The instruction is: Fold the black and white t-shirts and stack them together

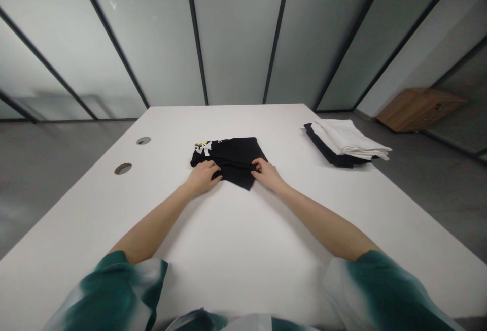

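A partly folded black T-shirt (238, 149) lies in the middle of the white table, with a white and yellow print showing at its far left corner. My left hand (203, 176) grips its near left edge, thumb and fingers curled on the fabric. At the near right edge, my right hand (266, 172) pinches the cloth between thumb and fingers. Between the two hands, a flap of the black fabric slants toward me on the tabletop. Some of the fingertips are hidden in the dark folds.
On the right of the white table (243, 250), a folded white garment (346, 135) rests on black folded cloth (331, 157). Two round holes (123, 168) are set in the left side of the tabletop. Frosted glass panels stand behind, and a wooden cabinet (414, 110) is beyond the right edge.
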Action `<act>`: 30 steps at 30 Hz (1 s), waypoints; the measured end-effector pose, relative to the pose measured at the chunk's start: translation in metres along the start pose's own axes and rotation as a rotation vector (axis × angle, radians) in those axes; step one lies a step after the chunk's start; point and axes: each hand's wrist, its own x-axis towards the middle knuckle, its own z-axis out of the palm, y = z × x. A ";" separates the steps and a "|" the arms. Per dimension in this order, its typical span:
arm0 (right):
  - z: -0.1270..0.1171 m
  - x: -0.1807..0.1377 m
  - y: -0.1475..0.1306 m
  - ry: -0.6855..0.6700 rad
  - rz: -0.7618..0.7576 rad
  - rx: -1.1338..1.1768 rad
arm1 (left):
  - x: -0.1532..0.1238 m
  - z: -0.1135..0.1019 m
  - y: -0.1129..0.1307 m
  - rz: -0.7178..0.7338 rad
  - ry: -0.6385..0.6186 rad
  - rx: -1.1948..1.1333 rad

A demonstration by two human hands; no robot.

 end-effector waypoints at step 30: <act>-0.040 0.069 -0.031 0.107 -0.194 0.465 | 0.062 0.004 0.013 -0.280 0.221 0.135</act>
